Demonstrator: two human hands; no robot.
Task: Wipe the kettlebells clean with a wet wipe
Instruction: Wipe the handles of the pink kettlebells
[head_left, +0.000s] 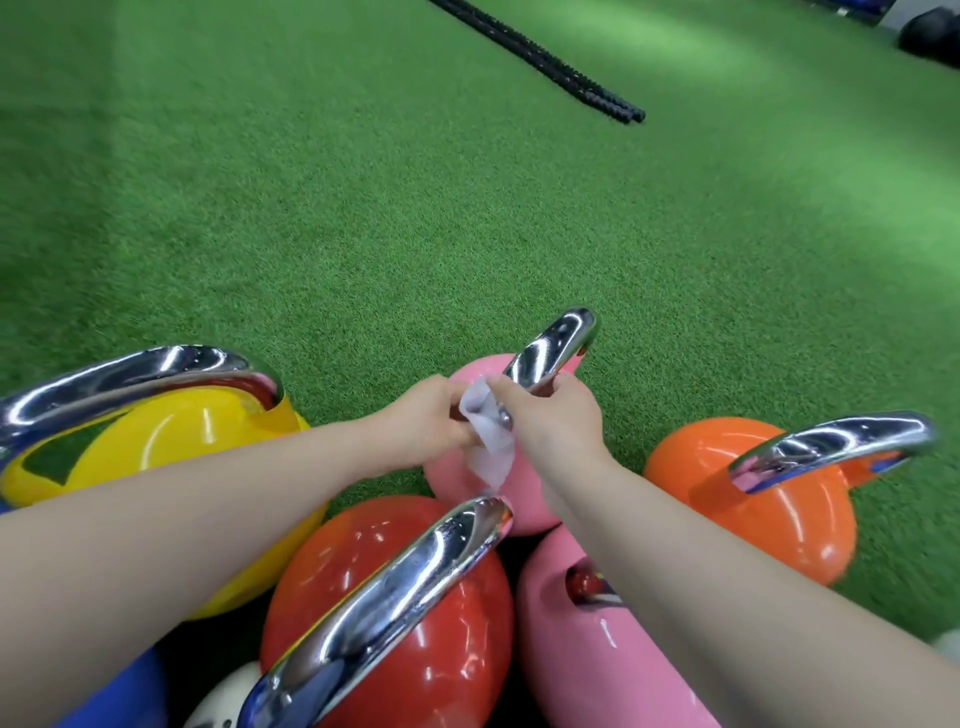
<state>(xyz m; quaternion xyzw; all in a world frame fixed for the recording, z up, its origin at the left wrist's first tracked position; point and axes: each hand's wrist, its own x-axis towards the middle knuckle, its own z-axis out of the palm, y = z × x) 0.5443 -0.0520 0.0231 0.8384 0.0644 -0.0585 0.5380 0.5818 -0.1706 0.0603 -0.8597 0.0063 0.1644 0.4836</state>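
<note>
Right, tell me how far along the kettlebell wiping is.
Done: nothing shows any kettlebell as finished. In hand: the left hand holds the wet wipe against the chrome handle of the far pink kettlebell, while the right hand grips that handle. Left, as far as can be told: the yellow, red, orange and near pink kettlebells.

Five kettlebells (748, 499) cluster on the turf (363, 208), one ahead in the middle. On its handle (550, 353) both hands meet, left hand (426, 421) and right hand (556, 421), the wet wipe (488, 436) between them. A battle rope (545, 57) lies far ahead.
</note>
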